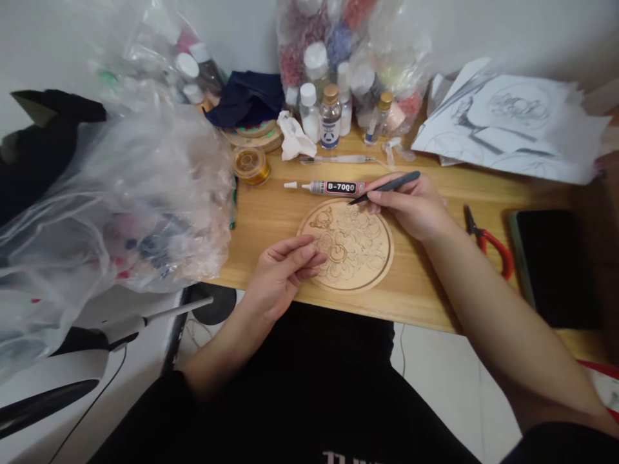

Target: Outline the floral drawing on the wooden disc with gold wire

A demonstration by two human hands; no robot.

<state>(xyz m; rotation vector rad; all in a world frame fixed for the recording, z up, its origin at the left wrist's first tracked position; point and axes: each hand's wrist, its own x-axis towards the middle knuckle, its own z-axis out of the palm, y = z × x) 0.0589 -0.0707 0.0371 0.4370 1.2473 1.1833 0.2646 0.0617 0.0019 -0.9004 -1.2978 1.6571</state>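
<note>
A round wooden board (383, 265) with a flower pattern drawn on it lies on the table between my hands. Gold wire outlines part of the pattern at its upper left, and a curled gold wire (337, 252) shows at the left of centre. My left hand (283, 274) is closed in a pinch at the board's left edge, close to this curl; whether the fingers grip the wire's end is unclear. Black pointed tweezers (393, 183) are in my right hand (416, 206), their tip over the board's upper part.
Behind the board lie a B-7000 glue tube (341, 187) and a pen-like tool (338, 159). A spool of gold wire (251, 165), bottles (331, 119) and sketches (512, 122) stand farther back. Red-handled pliers (493, 245) and a phone (556, 267) lie right, plastic bags (159, 193) left.
</note>
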